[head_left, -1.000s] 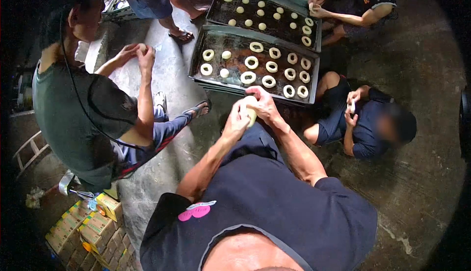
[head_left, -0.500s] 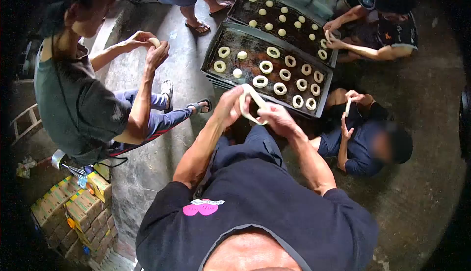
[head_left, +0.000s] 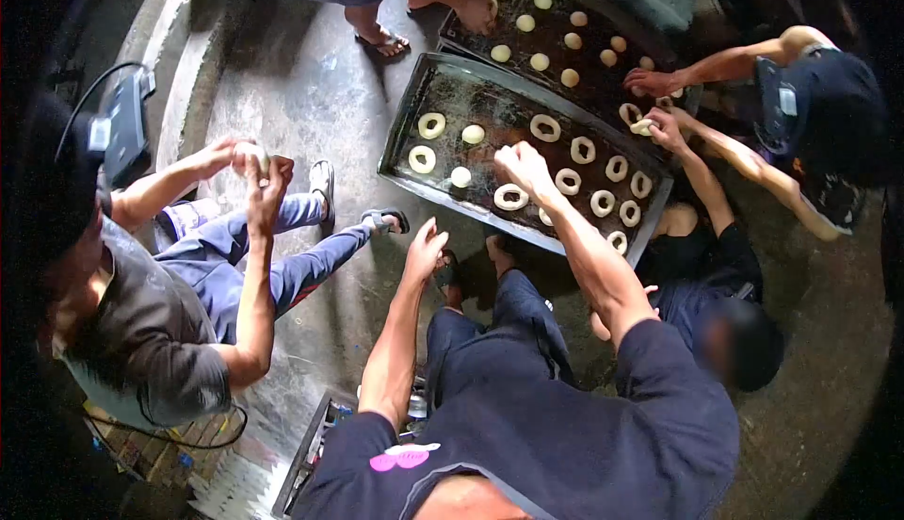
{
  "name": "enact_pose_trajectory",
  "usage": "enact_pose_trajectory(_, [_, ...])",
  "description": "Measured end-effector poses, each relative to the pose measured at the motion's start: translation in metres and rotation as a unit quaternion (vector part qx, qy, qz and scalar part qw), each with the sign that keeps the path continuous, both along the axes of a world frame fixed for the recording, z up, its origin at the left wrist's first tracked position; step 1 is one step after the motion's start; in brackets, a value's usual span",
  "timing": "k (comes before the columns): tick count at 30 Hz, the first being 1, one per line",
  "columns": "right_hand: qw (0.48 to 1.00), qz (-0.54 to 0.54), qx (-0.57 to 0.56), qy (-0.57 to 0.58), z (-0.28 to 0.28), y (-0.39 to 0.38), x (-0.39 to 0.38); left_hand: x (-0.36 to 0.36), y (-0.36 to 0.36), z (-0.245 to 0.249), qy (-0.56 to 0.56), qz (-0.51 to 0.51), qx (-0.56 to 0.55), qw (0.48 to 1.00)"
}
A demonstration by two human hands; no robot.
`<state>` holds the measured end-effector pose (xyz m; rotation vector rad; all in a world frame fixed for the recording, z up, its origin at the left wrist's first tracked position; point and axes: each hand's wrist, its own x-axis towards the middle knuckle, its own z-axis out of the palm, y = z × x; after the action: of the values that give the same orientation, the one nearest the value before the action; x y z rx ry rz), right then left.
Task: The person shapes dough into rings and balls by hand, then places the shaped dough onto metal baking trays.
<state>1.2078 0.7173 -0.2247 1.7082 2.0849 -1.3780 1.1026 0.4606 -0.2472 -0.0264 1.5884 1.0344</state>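
Observation:
My right hand [head_left: 524, 167] is over the near baking tray [head_left: 443, 202], fingers curled closed. It hides part of the tray, and anything in its grip cannot be made out. Just below it lies a dough ring [head_left: 511, 197]. Short of the tray's front edge, my left hand [head_left: 427, 249] is in the air with fingers drawn together and nothing visible in them. A dough ball [head_left: 460, 177] and another dough ball [head_left: 473, 134] sit on the tray's left part. Several dough rings [head_left: 568, 181] lie on its right part.
A far tray [head_left: 513, 68] holds several dough balls [head_left: 540, 62]. A person at left [head_left: 141, 322] handles dough. At the back, a co-worker's hand [head_left: 476, 13] reaches onto the far tray. Two people [head_left: 824, 115] [head_left: 720, 322] work at right.
The stretched dough ring held between my hands is no longer visible. My right hand has moved forward over the tray; my left has drawn back and left. A co-worker's hand has reached onto the far tray.

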Motion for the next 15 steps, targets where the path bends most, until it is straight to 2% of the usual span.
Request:
enact_pose_trajectory(2, [0.985, -0.109, 0.091, 0.096, -0.073, 0.024, -0.018, 0.007, -0.034, -0.012, 0.006, 0.035, -0.04, 0.999])
enact_pose_trajectory(4, [0.982, -0.164, -0.037, 0.092, -0.108, 0.06, -0.035, 0.019, -0.074, -0.006, 0.028, 0.021, -0.1, 0.994])
enact_pose_trajectory(6, [0.968, -0.2, -0.074, 0.131, -0.143, 0.085, -0.048, 0.037, -0.144, -0.027, 0.012, 0.022, -0.154, 0.988])
enact_pose_trajectory(7, [0.964, -0.198, -0.104, 0.146, -0.157, 0.096, -0.05, 0.047, -0.163, -0.021, -0.016, 0.039, -0.195, 0.98])
enact_pose_trajectory(8, [0.953, -0.246, -0.128, 0.126, -0.186, 0.102, -0.05, 0.055, -0.179, -0.015, -0.045, 0.058, -0.234, 0.969])
enact_pose_trajectory(10, [0.971, -0.199, -0.12, 0.048, -0.205, 0.116, -0.036, 0.074, -0.197, -0.003, -0.061, 0.067, -0.317, 0.944])
enact_pose_trajectory(12, [0.982, -0.168, -0.082, 0.001, -0.221, 0.124, -0.023, 0.086, -0.207, 0.007, -0.077, 0.055, -0.338, 0.936])
enact_pose_trajectory(13, [0.994, -0.106, 0.027, 0.012, -0.228, 0.125, -0.016, 0.092, -0.209, 0.01, -0.096, 0.065, -0.335, 0.935])
enact_pose_trajectory(14, [0.995, -0.029, 0.089, -0.039, -0.203, 0.122, -0.018, 0.097, -0.208, 0.014, -0.115, 0.076, -0.33, 0.934])
enact_pose_trajectory(15, [0.992, -0.001, 0.12, -0.028, -0.189, 0.111, -0.017, 0.099, -0.204, 0.016, -0.122, 0.082, -0.324, 0.935])
